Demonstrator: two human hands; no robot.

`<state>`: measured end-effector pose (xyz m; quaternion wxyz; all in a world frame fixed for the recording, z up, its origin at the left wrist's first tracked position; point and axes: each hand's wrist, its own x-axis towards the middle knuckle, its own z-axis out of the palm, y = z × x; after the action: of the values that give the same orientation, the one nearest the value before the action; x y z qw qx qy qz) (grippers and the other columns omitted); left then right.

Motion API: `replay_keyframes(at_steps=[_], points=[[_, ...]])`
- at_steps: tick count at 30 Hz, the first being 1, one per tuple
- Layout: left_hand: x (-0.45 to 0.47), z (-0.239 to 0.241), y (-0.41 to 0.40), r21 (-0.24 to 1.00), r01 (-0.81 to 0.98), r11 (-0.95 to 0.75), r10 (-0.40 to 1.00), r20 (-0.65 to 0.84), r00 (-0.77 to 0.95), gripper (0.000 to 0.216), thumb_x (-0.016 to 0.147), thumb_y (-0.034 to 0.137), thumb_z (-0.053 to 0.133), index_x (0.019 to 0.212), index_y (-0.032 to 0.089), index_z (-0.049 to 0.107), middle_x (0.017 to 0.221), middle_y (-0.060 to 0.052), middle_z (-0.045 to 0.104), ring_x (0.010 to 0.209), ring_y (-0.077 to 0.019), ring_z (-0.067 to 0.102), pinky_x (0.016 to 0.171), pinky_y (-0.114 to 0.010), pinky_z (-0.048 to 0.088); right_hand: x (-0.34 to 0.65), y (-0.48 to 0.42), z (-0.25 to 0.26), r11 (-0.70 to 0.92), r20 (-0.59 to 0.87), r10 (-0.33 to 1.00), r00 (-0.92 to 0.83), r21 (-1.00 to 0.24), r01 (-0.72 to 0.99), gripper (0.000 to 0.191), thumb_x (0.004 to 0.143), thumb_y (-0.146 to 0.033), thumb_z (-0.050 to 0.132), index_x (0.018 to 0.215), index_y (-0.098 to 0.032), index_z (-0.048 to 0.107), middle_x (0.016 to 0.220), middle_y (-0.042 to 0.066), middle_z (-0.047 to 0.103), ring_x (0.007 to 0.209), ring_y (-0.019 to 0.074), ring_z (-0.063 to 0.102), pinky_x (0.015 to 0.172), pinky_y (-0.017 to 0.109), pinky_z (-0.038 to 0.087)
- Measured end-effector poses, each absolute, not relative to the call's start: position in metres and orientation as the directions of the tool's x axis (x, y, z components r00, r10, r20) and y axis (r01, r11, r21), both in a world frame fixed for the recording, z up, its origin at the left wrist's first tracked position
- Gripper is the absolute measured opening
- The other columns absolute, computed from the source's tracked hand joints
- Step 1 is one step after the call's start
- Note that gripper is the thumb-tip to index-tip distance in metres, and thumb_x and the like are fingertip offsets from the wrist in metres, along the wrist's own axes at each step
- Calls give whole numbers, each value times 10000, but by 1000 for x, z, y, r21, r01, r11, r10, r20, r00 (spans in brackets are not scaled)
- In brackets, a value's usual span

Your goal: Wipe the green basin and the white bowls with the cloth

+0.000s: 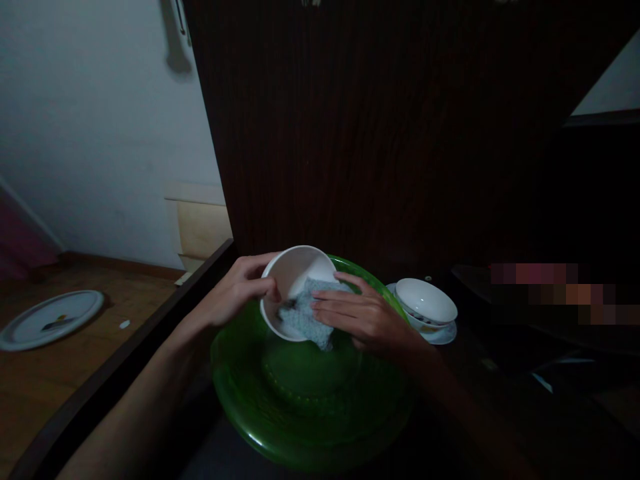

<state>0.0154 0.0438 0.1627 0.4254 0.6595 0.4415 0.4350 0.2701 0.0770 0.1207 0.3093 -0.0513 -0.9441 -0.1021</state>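
Observation:
A white bowl [306, 261] is tilted on its side above a green basin [240, 420], its opening turned toward me. My left hand [250, 283] grips the bowl's left rim, thumb inside and the other fingers behind it. In my right hand [365, 313] is a light blue-grey cloth [313, 317], pressed against the inside of the bowl. The cloth's lower corner hangs over the bowl's lower edge. Part of the bowl's right side is hidden by the cloth and my right hand.
Right of the basin, stacked white bowls [425, 300] stand on a plate [445, 335]. A dark wooden panel [350, 133] rises behind the basin. On the floor at left lies a round white lid-like disc [75, 310]. A raised dark edge [125, 357] borders the surface on the left.

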Motion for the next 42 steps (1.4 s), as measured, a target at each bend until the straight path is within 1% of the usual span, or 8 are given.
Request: replay_keyframes(at_steps=[7,14,20,26,29,32,37,42], points=[[8,151,55,999,34,39,988,-44,151,199,587,284,571,624,122,681,577,-54,647,511,-174,548,461,-264,417,276,74,139,973,660,47,-750,139,183,374,857,48,471,1055,-174,697,1127,67,763,1215,211,639,1143,540,390],[17,160,54,941,-209,266,959,-236,159,446,656,318,567,969,44,729,681,-130,734,615,-244,672,573,-313,550,285,74,147,921,896,224,-384,-65,385,300,900,-46,498,1056,-216,690,961,61,769,892,220,733,920,451,552],[16,156,59,929,-255,267,962,-242,125,559,732,336,577,1207,52,656,762,-127,758,557,-220,660,502,-298,549,287,65,148,789,853,500,-147,-379,483,153,970,-247,532,880,-214,651,716,4,668,629,157,637,605,277,516],[28,153,57,894,-263,361,924,-306,229,495,795,333,554,1190,52,650,712,-114,742,572,-228,692,463,-286,571,270,60,141,929,758,369,-537,-312,199,192,984,-227,500,1115,-204,639,1097,69,718,1051,210,663,948,370,522],[34,153,55,882,-254,396,907,-333,258,462,821,322,534,1176,48,648,675,-102,732,544,-216,678,423,-267,551,266,62,139,948,715,305,-629,-288,132,162,966,-247,568,1107,-202,633,1033,54,731,1036,215,662,1074,446,441],[37,151,55,904,-211,373,909,-310,279,467,868,347,496,1217,65,625,715,-108,745,587,-231,693,459,-294,568,267,65,136,944,745,322,-584,-299,139,72,943,-253,593,969,-200,635,868,34,708,866,205,656,902,402,515],[36,143,54,970,29,241,884,-232,406,650,922,603,418,1233,77,641,880,-177,758,586,-241,693,537,-353,566,275,77,133,824,719,559,-414,-535,184,215,984,-366,504,869,-203,586,737,4,608,660,150,578,599,265,469],[30,147,47,947,224,-231,933,151,326,535,894,554,593,1306,213,628,1318,-132,657,1114,-267,648,927,-360,520,280,89,130,678,629,707,-325,-733,55,370,950,-548,531,835,-199,574,730,4,580,669,150,551,590,255,465]])
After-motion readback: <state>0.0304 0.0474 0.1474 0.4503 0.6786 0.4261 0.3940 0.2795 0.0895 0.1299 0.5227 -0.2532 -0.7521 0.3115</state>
